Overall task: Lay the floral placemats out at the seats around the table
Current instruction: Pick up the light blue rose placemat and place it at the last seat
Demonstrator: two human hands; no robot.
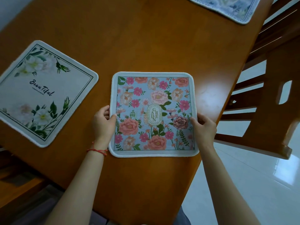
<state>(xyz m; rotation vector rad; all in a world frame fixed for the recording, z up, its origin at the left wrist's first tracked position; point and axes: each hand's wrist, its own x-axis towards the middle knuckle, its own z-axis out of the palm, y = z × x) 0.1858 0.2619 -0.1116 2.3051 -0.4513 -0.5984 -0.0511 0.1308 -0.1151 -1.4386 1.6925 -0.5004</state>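
Both hands' fingers (112,118) pinched the pink mat (153,114) by its side edges; bare bench (146,46) lay beyond, white mat (43,93) left, chair (267,95) right.

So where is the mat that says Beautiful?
The Beautiful mat lies flat on the table, at the picture's left, beside the Garden mat both hands hold.

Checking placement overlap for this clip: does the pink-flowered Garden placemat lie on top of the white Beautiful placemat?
No. The Garden placemat lies flat on the table, with bare wood between it and the white Beautiful placemat on its left.
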